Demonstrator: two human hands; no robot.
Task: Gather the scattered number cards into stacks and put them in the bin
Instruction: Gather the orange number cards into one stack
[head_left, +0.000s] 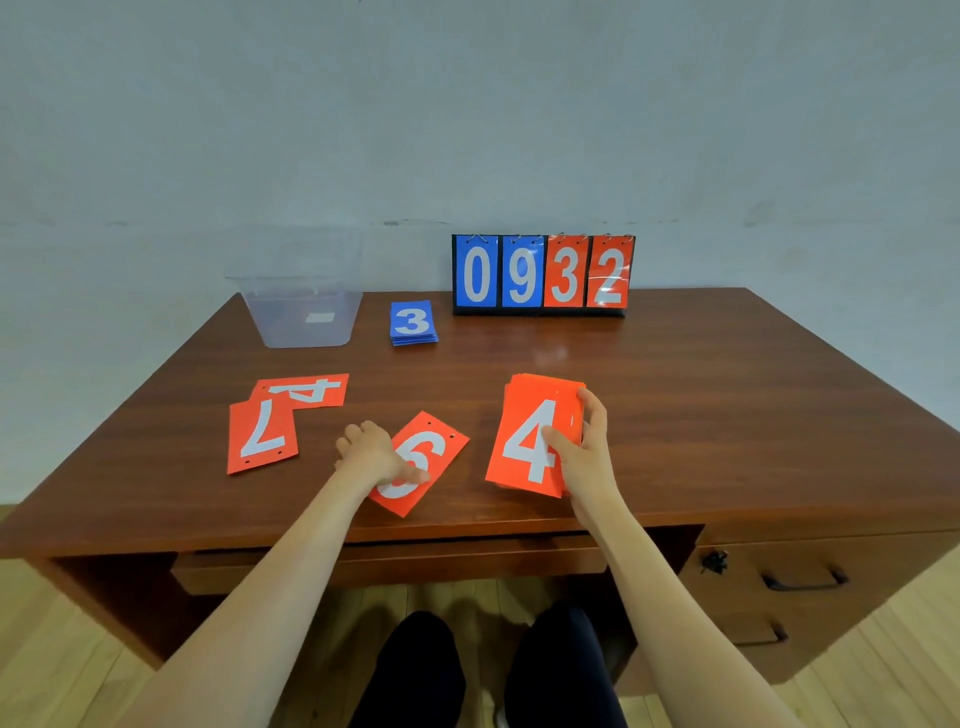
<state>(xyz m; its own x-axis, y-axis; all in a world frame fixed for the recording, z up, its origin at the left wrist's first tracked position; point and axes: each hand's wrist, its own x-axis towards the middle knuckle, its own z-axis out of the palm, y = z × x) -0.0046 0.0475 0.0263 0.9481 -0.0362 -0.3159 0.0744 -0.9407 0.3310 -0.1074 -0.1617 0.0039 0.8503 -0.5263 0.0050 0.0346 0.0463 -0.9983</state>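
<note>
The right hand (582, 457) grips the red stack (527, 441), left hand (371, 449) apparently pinching 6 card (439, 441).

The left hand (371, 452) covers the middle of the tilted red card (441, 457), leaving its digit unsure. In the red stack (540, 389) only the top 4 shows. A white label (319, 317) at the bin (270, 322) is unreadably blurred.
</note>
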